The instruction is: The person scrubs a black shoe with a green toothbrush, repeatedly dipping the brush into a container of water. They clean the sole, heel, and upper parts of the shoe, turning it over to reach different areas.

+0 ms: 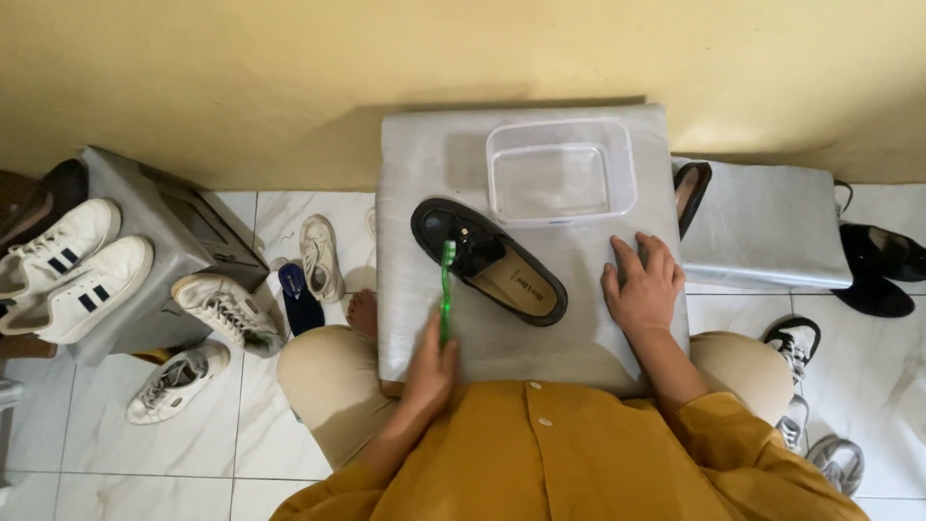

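Head camera, straight down, close overhead.

A home's shoe corner is showing here: pairs of white sneakers [72, 273] and black shoes [883, 265] are crowding a white tiled floor [892, 376] against a plain yellow wall [241, 77], with grey covered boxes [762, 236] serving as low stands.

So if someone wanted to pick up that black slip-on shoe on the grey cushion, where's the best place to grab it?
Probably at the heel end of the black slip-on shoe with the tan insole, coming from the lower right. The opening faces up there, so fingers can hook over the rim. The right hand, flat on the grey cushion, lies closest. The left hand already has its grip on a green toothbrush.
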